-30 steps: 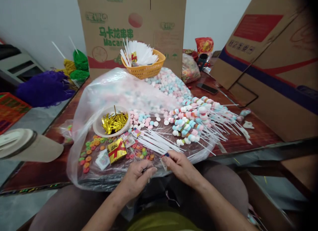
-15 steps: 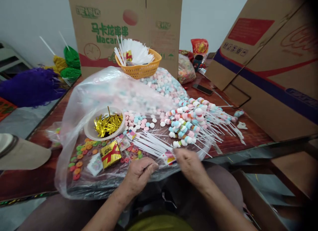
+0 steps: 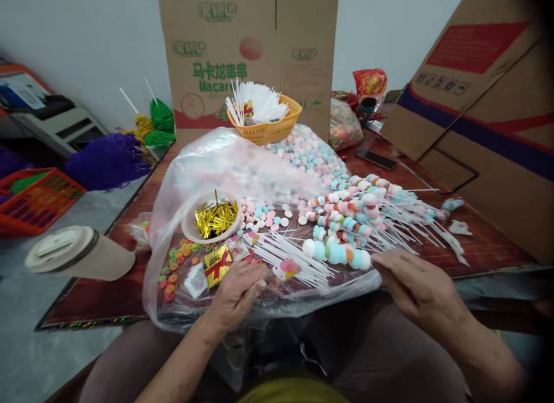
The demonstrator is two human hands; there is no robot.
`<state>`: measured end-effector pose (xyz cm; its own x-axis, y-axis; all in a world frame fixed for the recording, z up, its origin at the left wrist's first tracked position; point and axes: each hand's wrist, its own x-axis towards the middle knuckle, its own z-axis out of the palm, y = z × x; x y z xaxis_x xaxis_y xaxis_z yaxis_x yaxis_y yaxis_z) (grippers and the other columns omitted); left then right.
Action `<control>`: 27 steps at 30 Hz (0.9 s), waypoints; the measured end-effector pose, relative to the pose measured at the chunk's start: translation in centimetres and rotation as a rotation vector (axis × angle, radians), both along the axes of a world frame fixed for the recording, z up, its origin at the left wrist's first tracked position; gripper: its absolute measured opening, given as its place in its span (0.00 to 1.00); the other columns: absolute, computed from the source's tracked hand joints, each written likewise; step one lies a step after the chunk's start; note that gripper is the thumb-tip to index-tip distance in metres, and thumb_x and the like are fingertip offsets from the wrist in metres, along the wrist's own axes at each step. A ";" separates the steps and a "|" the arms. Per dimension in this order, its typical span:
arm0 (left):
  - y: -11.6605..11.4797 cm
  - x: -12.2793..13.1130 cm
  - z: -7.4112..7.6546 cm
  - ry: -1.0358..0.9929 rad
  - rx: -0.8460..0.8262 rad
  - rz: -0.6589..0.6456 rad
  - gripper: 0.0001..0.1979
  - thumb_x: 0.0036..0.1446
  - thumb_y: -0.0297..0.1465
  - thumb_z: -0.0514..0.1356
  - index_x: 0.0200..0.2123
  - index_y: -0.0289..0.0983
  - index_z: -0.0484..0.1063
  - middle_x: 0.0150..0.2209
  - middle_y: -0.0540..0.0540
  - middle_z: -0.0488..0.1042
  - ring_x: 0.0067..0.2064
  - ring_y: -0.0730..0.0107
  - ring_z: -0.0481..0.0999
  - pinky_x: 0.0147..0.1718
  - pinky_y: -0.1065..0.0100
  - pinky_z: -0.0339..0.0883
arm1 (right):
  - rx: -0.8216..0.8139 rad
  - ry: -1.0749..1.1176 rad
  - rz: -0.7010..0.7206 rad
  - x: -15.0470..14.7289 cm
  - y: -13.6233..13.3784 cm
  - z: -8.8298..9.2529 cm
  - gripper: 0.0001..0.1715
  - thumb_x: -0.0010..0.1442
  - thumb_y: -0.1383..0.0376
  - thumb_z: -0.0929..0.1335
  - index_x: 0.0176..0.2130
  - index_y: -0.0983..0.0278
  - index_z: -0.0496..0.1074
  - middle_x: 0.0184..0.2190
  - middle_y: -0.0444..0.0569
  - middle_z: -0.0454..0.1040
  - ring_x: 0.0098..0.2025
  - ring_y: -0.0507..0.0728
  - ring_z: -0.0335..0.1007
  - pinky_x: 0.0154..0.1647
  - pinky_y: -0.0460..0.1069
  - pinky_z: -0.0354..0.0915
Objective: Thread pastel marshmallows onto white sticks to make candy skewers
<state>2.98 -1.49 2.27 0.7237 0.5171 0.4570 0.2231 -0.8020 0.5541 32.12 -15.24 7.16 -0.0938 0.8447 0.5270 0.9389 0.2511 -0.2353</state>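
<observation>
My right hand [image 3: 418, 279], fingers closed, is at the lower right edge of the plastic sheet. From its fingertips a candy skewer [image 3: 337, 254] of white, blue and orange pieces points left, its stick hidden in the hand. My left hand [image 3: 238, 290] is closed at the front, its fingertips at a small clear bag with a pink and yellow printed card [image 3: 286, 268]. The bag lies over a bundle of white sticks [image 3: 303, 258], just left of the skewer's tip. Behind the right hand lies a pile of finished candy skewers [image 3: 359, 209], sticks pointing right.
A bowl of gold twist ties [image 3: 184, 221] and loose ring candies [image 3: 173, 270] lie at left on the plastic sheet [image 3: 160, 241]. Pastel candies [image 3: 307, 155] spread behind. A lidded cup [image 3: 108, 256], yellow basket [image 3: 264, 131], phone [image 3: 376, 159] and cardboard boxes [image 3: 298, 22] stand around.
My right hand has moved right, away from the left hand, and now has a candy skewer at its fingertips. The left hand stays by the printed bag. The camera view has shifted left.
</observation>
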 end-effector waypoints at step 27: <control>0.5 0.5 2.7 0.119 -0.184 -0.120 0.14 0.59 0.31 0.48 0.39 0.38 0.73 0.34 0.47 0.77 0.36 0.70 0.73 0.38 0.69 0.63 | 0.014 -0.308 0.096 -0.4 -3.9 -0.1 0.19 0.55 0.76 0.61 0.45 0.63 0.65 0.28 0.48 0.71 0.29 0.53 0.64 0.30 0.48 0.60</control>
